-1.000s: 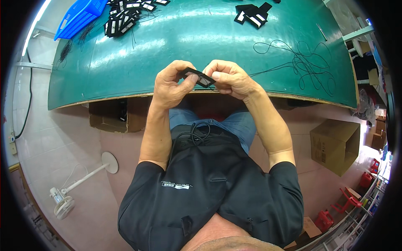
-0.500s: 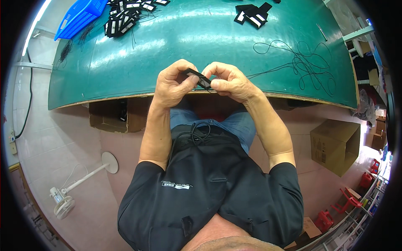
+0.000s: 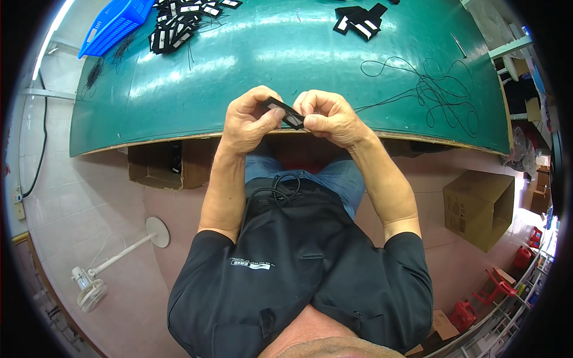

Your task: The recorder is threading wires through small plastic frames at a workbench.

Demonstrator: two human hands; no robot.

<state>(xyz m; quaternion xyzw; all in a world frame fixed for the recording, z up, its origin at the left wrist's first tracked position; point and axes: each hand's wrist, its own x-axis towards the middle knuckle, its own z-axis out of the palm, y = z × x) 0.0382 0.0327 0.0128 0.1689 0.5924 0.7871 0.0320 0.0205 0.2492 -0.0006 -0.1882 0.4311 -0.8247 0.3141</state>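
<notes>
Just above the table's near edge, my left hand (image 3: 248, 119) pinches a small flat black tag (image 3: 292, 119) with a pale grey-white strip on its face. Its thumb lies across the strip. At the tag's right end my right hand (image 3: 331, 119) has thumb and fingertips closed together on a thin black cord (image 3: 391, 100). The exact grip is partly hidden by the fingers. From behind the right hand, the cord runs rightward into loose tangled loops on the green table (image 3: 239, 80).
A pile of similar black tags (image 3: 173, 30) lies far left beside a blue plastic basket (image 3: 113, 27). A smaller stack (image 3: 361, 22) sits at the far side. A pen-like tool (image 3: 458, 45) rests far right. Cardboard boxes (image 3: 477, 209) and a white fan (image 3: 91, 289) stand below table level.
My right fingers have shifted slightly at the tag's end, so more of its strip shows. The cord loop that hung below the tag is less visible. My left hand barely moved.
</notes>
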